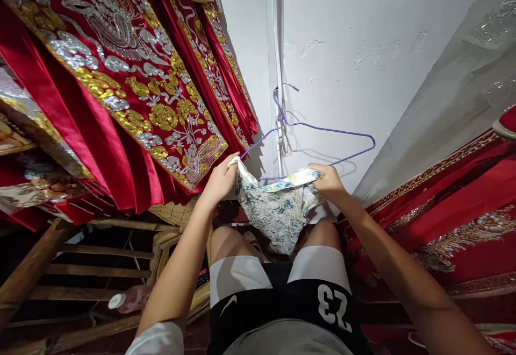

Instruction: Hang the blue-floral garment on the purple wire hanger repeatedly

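Observation:
A purple wire hanger (331,128) hangs by its hook at a white vertical strip on the wall. Below it, a white garment (276,218) with a blue, green and yellow print and a shaggy, ruffled surface is stretched between my two hands. My left hand (226,175) pinches the garment's upper left edge, close to the hanger's left side. On the right, my right hand (328,181) grips the other end of its band, by the hanger's lower bar. The bar passes behind the band, and whether the garment is on the hanger I cannot tell.
Red embroidered costumes (161,102) with gold and silver trim hang at the left. More red beaded fabric (455,220) lies along the right, beside clear plastic sheeting (443,86). A wooden rack (97,271) and a pink bottle (135,298) are at lower left.

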`<state>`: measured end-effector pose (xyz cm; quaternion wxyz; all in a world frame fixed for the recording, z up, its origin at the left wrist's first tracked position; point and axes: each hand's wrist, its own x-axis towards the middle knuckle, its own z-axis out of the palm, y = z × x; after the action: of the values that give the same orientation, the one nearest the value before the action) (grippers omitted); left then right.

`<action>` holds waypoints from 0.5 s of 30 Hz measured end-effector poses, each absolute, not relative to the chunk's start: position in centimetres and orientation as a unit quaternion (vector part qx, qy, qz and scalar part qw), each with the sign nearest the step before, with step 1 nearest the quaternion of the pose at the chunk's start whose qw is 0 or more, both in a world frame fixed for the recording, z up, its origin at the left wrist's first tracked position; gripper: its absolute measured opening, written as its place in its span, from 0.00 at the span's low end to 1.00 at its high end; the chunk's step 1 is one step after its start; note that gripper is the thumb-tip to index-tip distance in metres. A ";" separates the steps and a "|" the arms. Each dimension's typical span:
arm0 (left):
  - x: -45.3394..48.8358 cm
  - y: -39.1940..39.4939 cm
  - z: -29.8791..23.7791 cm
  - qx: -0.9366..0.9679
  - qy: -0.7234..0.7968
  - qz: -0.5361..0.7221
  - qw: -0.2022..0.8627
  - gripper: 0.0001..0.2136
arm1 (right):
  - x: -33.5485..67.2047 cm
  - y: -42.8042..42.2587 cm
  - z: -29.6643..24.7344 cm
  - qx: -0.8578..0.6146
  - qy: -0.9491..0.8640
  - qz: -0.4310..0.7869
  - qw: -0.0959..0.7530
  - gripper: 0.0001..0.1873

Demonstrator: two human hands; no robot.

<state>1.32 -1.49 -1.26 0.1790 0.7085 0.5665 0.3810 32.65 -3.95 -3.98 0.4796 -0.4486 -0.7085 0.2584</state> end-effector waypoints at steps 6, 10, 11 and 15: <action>0.4 0.8 -1.5 0.723 0.560 0.380 0.137 0.20 | 33.3 -4.2 -3.7 -0.472 -0.708 0.230 0.472 0.09; -1.7 2.1 -3.0 0.717 0.587 0.340 0.161 0.18 | 34.0 -4.1 -3.2 -0.495 -0.713 0.209 0.450 0.09; -1.8 2.4 -3.1 0.714 0.583 0.349 0.169 0.18 | 33.9 -4.1 -3.2 -0.496 -0.712 0.211 0.450 0.09; 0.0 2.7 -2.4 0.714 0.507 0.410 0.255 0.18 | 32.8 -4.1 -3.9 -0.488 -0.697 0.227 0.473 0.10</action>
<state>-0.05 2.66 -2.41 0.2547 0.7139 0.5073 0.4101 32.84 -4.10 -3.87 0.4734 -0.4883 -0.6972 0.2268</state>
